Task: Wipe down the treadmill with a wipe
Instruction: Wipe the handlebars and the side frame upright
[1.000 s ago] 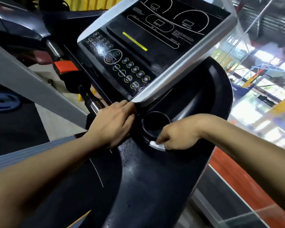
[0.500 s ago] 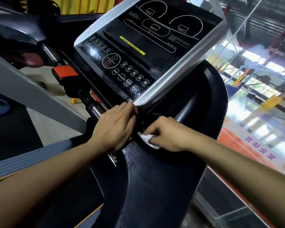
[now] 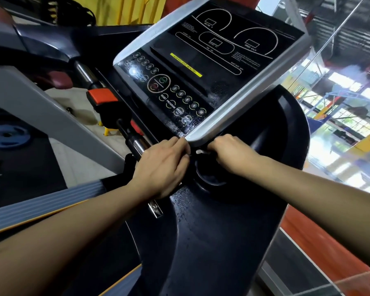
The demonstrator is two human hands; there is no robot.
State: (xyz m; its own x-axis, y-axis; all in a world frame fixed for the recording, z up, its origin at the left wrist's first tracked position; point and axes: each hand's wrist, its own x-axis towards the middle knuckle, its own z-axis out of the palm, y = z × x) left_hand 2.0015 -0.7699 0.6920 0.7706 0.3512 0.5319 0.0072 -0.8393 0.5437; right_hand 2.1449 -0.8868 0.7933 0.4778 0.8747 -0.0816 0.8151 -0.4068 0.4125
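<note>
While two hands [image 3: 162, 167] [image 3: 233, 154] meet, one wipe [image 3: 199, 151] shows.

Bare arms, nothing worn

I see my left hand [image 3: 161, 167] and right hand [image 3: 233, 153] without gloves, rings or watch; both forearms sleeveless.

The treadmill's control panel [image 3: 201, 67] had buttons that said START, RESET, PROGRAM and SPEED. The words on its yellow strip [image 3: 186, 65] were too blurry to read.
</note>
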